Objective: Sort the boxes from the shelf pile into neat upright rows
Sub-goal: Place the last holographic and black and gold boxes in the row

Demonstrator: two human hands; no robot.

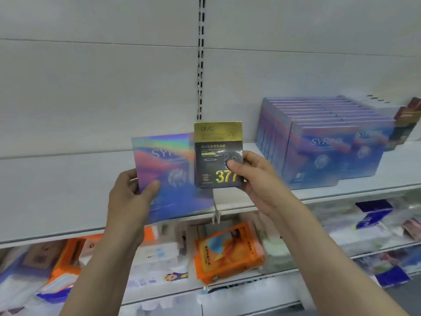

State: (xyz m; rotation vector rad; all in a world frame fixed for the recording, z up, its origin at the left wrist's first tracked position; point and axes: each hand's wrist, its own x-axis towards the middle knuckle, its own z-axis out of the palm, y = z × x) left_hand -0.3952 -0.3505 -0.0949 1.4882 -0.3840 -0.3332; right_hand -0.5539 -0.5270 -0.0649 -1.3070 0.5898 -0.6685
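Observation:
My left hand (pixel 132 197) grips a shiny blue-and-pink box (pixel 168 179) by its lower left corner and holds it up in front of the white shelf (pixel 341 192). My right hand (pixel 252 176) pinches a smaller black-and-gold box (pixel 216 156) marked 377, upright, overlapping the right side of the blue box. On the shelf to the right stand two upright rows of the same blue boxes (pixel 323 140), faces forward.
A few dark red boxes (pixel 407 119) sit behind the rows at the far right. The shelves below hold orange packets (pixel 227 252), white packs and blue packets in loose piles. A slotted upright (pixel 201 58) runs up the white back wall.

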